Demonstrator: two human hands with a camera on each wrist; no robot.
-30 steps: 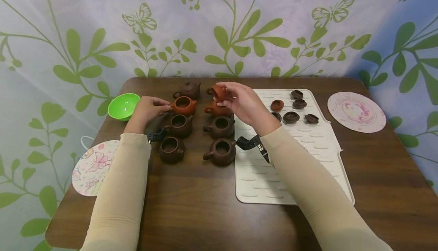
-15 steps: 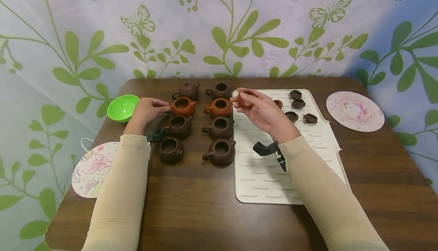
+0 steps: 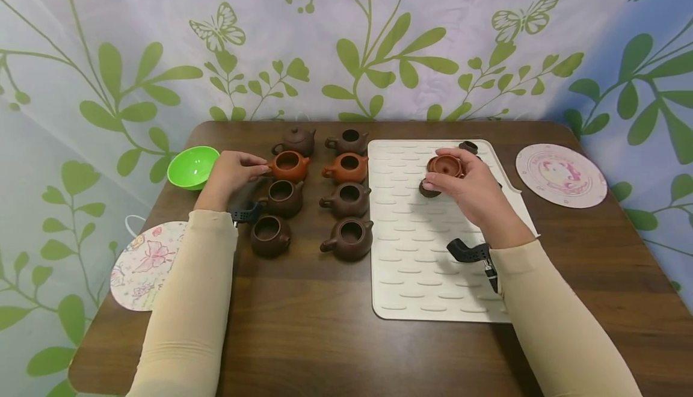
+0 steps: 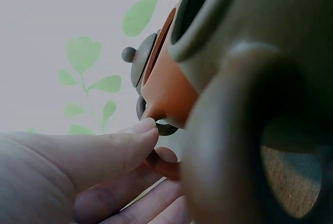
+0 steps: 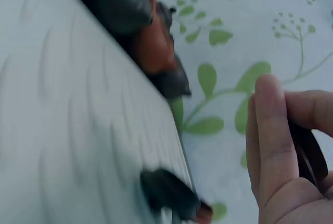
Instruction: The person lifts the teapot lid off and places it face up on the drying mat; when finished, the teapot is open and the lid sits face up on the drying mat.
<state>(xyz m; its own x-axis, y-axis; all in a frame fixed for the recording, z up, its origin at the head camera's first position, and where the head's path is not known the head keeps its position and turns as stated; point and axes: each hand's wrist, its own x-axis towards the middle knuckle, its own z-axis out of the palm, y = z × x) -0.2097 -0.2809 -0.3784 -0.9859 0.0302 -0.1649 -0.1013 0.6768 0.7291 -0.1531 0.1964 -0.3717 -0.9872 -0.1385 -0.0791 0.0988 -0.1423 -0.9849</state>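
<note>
My left hand (image 3: pixel 230 174) pinches the handle of an orange clay teapot (image 3: pixel 289 166), which stands lidless in the left column of teapots. In the left wrist view, thumb and fingers meet at that handle, partly behind a nearer dark teapot (image 4: pixel 270 31). Over the white mat (image 3: pixel 406 252), my right hand (image 3: pixel 476 192) holds a reddish-brown teapot lid (image 3: pixel 448 167), its hollow side towards the head camera. Only a dark edge of the lid (image 5: pixel 310 151) shows between the fingers in the right wrist view. Near the thumb is a dark lid (image 3: pixel 429 189); the hand hides most others.
Several lidless teapots stand in two columns, among them another orange teapot (image 3: pixel 346 168) and a dark teapot (image 3: pixel 351 239). One dark teapot (image 3: pixel 298 141) at the back wears its lid. A green bowl (image 3: pixel 192 168), a left round placemat (image 3: pixel 143 270) and a right round placemat (image 3: pixel 561 174) lie outward.
My right hand has carried the reddish-brown lid rightward, from above the right column's orange teapot to over the lids on the mat. My left hand has stayed at the teapot handle.
</note>
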